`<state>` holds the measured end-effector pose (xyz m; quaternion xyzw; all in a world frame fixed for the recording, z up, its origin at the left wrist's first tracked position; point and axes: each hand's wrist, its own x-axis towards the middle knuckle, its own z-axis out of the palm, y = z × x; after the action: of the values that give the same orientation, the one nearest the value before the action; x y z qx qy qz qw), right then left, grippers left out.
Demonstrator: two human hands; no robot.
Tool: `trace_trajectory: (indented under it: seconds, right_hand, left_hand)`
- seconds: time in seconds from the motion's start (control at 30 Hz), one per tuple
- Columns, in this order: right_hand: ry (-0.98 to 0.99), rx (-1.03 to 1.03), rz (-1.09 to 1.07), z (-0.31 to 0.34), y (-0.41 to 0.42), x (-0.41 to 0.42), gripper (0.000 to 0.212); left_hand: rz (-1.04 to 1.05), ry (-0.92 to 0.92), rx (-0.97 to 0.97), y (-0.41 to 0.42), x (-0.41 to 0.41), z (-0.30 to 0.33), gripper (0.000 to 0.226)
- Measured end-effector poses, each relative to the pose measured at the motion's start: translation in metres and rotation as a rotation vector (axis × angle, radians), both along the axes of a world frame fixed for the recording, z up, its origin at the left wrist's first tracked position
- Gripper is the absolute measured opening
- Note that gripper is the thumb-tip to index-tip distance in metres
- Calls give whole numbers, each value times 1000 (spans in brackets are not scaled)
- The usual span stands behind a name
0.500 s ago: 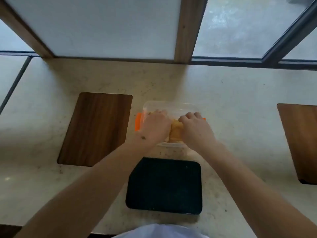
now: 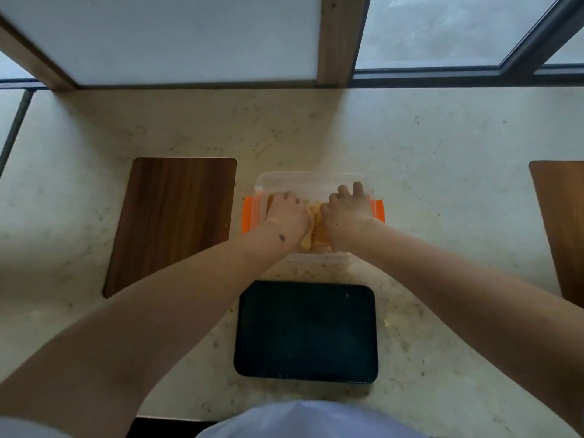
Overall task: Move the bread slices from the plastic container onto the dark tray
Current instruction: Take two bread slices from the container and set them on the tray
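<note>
Head view: both bare forearms reach forward over a pale, speckled stone counter (image 2: pixel 442 147) into a clear plastic container (image 2: pixel 313 180) that sits in the middle of it, its far rim showing beyond the fingers. Orange latch tabs (image 2: pixel 247 216) stick out on the container's left and right sides. The left hand (image 2: pixel 289 216) is pressed down inside the left half, fingers curled downward; the right hand (image 2: pixel 347 216) is in the right half, knuckles up, fingers bent over toward the far wall. Between the 2 hands a strip of yellow-tan bread slices (image 2: pixel 317 227) shows, standing close together on edge, still inside the container. Both hands touch the bread on its outer sides, and they seem to press it between them, but the fingertips are hidden, so I cannot tell whether either hand has truly closed on a slice.

The dark tray (image 2: pixel 306 333) lies flat on the counter just nearer the person than the container, apart from it by a narrow band of stone, and nothing rests on it. A dark wooden board (image 2: pixel 170 222) lies set into the counter to the left of the container, and the edge of a second wooden board (image 2: pixel 562 222) shows at the far right. A window frame (image 2: pixel 338 39) with pale panes runs along the counter's far edge. A light-coloured garment (image 2: pixel 309 420) shows at the bottom
</note>
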<state>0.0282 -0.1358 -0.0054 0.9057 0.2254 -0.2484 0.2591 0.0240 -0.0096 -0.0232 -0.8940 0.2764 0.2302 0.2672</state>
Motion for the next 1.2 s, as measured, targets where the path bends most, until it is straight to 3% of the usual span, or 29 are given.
trace_trajectory:
  seconds: [0.17,0.33,0.53,0.63,0.7,0.77,0.9,0.97,1.07,1.2]
  right_hand:
    - [11,-8,1,-1,-2,-1,70]
    - [-9,8,-26,-1,-3,-1,68]
    - [-11,90,-128,6,-3,3,55]
    - [28,215,-210,7,-3,3,45]
    - [34,294,-263,9,-4,2,25]
    - [42,327,-304,10,-4,3,6]
    - [109,522,-513,13,-14,6,22]
    - [70,663,-633,17,-24,6,19]
    - [-8,878,-791,24,-36,0,11]
    - [-49,1097,-916,34,-34,-17,20]
  left_hand:
    - [0,-23,7,2,3,-6,41]
    - [-20,-51,0,1,4,-3,44]
    - [138,-21,-167,0,4,2,43]
    - [334,36,-371,-3,0,-6,33]
    - [444,85,-522,-4,-2,-7,7]
    - [506,112,-564,-6,-1,-7,20]
    - [748,182,-632,0,6,4,25]
    - [923,227,-748,9,10,9,13]
    - [1169,317,-954,22,12,16,14]
    - [1339,371,-1192,25,5,27,14]
